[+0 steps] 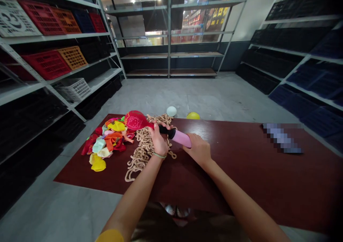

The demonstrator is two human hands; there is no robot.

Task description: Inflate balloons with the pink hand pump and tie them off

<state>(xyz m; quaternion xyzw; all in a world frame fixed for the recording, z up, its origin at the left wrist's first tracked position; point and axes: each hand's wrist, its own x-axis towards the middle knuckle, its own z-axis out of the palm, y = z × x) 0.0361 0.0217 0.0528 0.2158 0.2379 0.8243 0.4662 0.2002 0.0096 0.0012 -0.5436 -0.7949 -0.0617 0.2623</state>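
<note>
A pink and black hand pump [181, 138] is held slantwise over the dark red table [227, 170]. On its black nozzle end sits a partly inflated red balloon [135, 120] with a printed figure. My left hand [160, 140] is closed round the balloon's neck and the nozzle. My right hand [198, 149] grips the pink end of the pump. Beneath and beside my left hand lies a pile of beige curled strings [142, 151]. Left of it is a heap of flat coloured balloons [114, 140].
A pale balloon [171, 111] and a yellow balloon [193, 115] show beyond the table's far edge. A blurred flat object [281, 138] lies at the right. Shelves with crates [50, 63] flank the floor; a metal rack [169, 53] stands ahead.
</note>
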